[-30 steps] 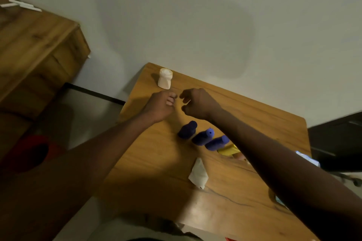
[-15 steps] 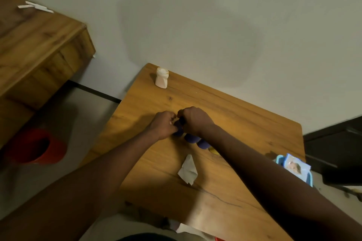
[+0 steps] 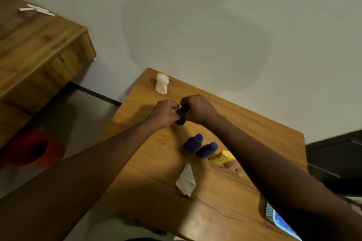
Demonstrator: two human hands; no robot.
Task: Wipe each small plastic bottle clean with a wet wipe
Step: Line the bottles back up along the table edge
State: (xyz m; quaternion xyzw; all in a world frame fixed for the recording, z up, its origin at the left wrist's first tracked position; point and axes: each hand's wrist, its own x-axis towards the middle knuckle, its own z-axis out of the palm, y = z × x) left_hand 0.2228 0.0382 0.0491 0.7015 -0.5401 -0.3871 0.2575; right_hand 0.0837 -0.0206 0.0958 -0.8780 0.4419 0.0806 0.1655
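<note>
At frame centre, left hand [image 3: 166, 112] and right hand [image 3: 197, 108] both curl around a smooth dark-blue bottle [image 3: 181, 118], mostly hidden by fingers, over the wood-grain table [image 3: 156, 162]. A crumpled white wipe [image 3: 186, 181] lies lower centre. The right forearm cuts off a yellow bottle [image 3: 221, 157].

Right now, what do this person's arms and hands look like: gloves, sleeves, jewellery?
The left arm and right arm are bare along all that shows, with no sleeves. The left hand and right hand wear no gloves. No watch, bracelet or ring shows, though the light is dim.
</note>
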